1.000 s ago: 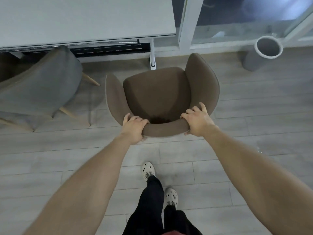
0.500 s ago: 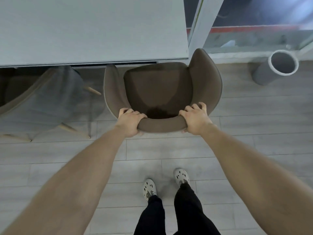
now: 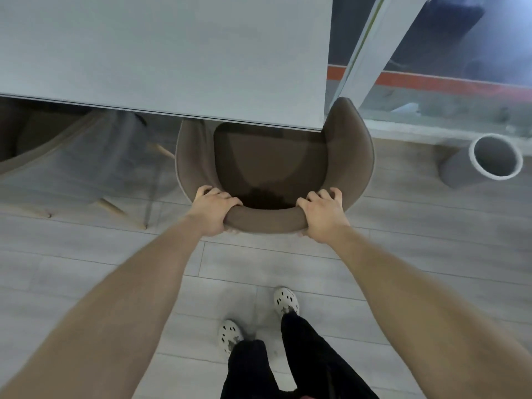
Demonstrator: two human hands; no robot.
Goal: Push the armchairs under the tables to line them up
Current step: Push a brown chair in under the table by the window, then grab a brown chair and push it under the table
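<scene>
- A single head-worn, wide-angle view looked steeply down from standing height.
- It faced forward towards a pale table (image 3: 161, 53), whose top filled the far left of the frame.
- Two bare forearms reached away from the camera to a brown armchair (image 3: 270, 165) at the centre, fairly near.
- The wearer's shoes (image 3: 285, 300) and the grey plank floor (image 3: 431, 254) lay nearest, at the bottom.
- Straight lines bowed towards the edges.
</scene>
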